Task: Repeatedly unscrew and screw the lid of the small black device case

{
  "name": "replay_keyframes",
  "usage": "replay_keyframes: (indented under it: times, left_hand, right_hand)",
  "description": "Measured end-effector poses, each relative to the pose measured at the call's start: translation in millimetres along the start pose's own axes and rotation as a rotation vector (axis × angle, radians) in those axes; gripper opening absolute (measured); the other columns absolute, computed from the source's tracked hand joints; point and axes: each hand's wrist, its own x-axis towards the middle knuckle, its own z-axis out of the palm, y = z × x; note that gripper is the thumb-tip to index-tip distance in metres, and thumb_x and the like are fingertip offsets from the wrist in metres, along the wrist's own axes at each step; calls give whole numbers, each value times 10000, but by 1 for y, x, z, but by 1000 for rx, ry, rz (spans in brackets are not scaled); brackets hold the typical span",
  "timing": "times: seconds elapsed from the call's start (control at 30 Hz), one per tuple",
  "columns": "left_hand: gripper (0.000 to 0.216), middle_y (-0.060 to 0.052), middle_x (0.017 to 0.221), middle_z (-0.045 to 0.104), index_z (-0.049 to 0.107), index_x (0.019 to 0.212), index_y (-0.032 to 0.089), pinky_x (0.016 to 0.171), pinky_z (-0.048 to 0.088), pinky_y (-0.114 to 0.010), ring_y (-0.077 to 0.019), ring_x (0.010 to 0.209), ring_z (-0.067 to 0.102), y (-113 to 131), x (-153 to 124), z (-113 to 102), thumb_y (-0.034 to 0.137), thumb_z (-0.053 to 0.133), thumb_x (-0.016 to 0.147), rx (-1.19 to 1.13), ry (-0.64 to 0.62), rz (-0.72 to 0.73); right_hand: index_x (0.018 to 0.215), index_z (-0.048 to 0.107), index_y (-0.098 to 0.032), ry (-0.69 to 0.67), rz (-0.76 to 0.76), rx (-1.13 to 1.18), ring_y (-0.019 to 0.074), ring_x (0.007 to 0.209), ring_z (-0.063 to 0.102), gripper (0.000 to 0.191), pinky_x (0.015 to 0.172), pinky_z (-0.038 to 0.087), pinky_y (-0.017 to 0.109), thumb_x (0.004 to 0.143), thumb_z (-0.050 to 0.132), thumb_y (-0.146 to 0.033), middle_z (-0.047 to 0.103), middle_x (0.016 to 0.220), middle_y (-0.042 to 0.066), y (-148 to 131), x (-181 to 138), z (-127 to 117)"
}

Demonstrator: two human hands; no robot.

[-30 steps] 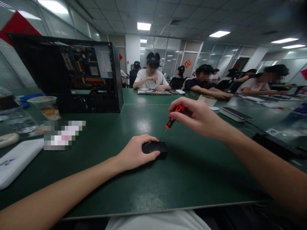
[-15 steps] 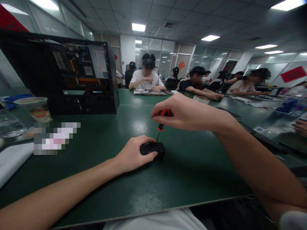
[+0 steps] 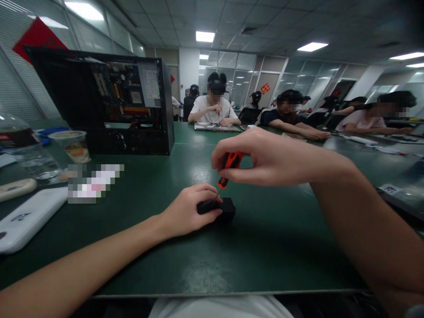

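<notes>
Green table (image 3: 265, 247): black block (image 3: 225, 207) under left hand (image 3: 188, 212)

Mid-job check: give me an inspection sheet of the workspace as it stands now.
Surface: green table, matte, a bare stretch by the hands.
Job's things: small black box flat on the table; orange-handled screwdriver, tip down on the box.
Clutter: open computer case, cup, white device, all at left.
Grippers: left hand grips the box; right hand pinches the screwdriver handle.
Cables: nothing seen.
Surroundings: seated people at the far end of the table; ceiling lights on.
</notes>
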Motion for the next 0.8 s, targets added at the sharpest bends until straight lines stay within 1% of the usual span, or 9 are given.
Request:
replay_keyframes:
  times: [0.1, 0.2, 0.37, 0.43, 0.53, 0.63, 0.8]
  left_hand:
    - [202, -73, 1113, 702, 719, 1064, 182, 948, 531, -326, -218, 1030, 682, -2, -2, -5, 210, 766, 870, 27, -39, 30]
    - [196, -71, 1094, 713, 716, 1059, 175, 936, 538, -326, -214, 1014, 685, -1, -2, -9, 200, 767, 871, 35, -37, 39]
    - [66, -75, 1033, 716, 742, 933, 157, 890, 547, -302, -199, 958, 696, 2, -1, -10, 183, 759, 874, 30, -2, 86]
    - [53, -74, 1019, 719, 748, 927, 154, 880, 545, -292, -195, 944, 698, 3, -1, -10, 177, 750, 879, 18, -3, 93]
    - [77, -66, 994, 735, 748, 962, 156, 873, 537, -283, -186, 933, 699, 3, 1, -13, 164, 677, 932, -26, 26, 71]
    - [147, -62, 976, 741, 758, 948, 158, 848, 535, -272, -176, 910, 701, 3, 3, -16, 143, 614, 970, -79, 47, 57]
    - [148, -74, 987, 760, 775, 954, 160, 848, 548, -276, -185, 916, 715, 4, 5, -14, 123, 631, 955, -112, 29, 82]
  right_hand:
    - [922, 701, -193, -43, -8, -20, 110, 693, 639, 125, 610, 448, 223, 855, 603, -151, 720, 826, -22, 0, 0, 1]
    - [931, 701, -191, -59, -13, -29, 107, 688, 631, 127, 609, 438, 222, 866, 597, -156, 721, 829, -20, 0, -1, 2]
    - [945, 695, -161, -96, -35, -21, 105, 692, 615, 125, 620, 428, 229, 906, 577, -175, 723, 842, 7, -1, -1, 0]
    - [944, 694, -156, -105, -48, -16, 105, 690, 610, 131, 625, 424, 232, 917, 569, -185, 724, 840, 12, -1, -1, -1]
    - [946, 698, -157, -110, -46, -25, 103, 698, 606, 134, 635, 422, 235, 904, 571, -163, 723, 845, 9, -1, -2, -2]
    - [957, 700, -158, -109, -53, -21, 100, 703, 606, 138, 641, 423, 232, 898, 575, -153, 720, 851, 1, -1, -2, -1]
    - [966, 700, -147, -92, -73, -6, 94, 690, 599, 141, 630, 416, 225, 939, 567, -189, 714, 835, 2, -1, -1, 2]
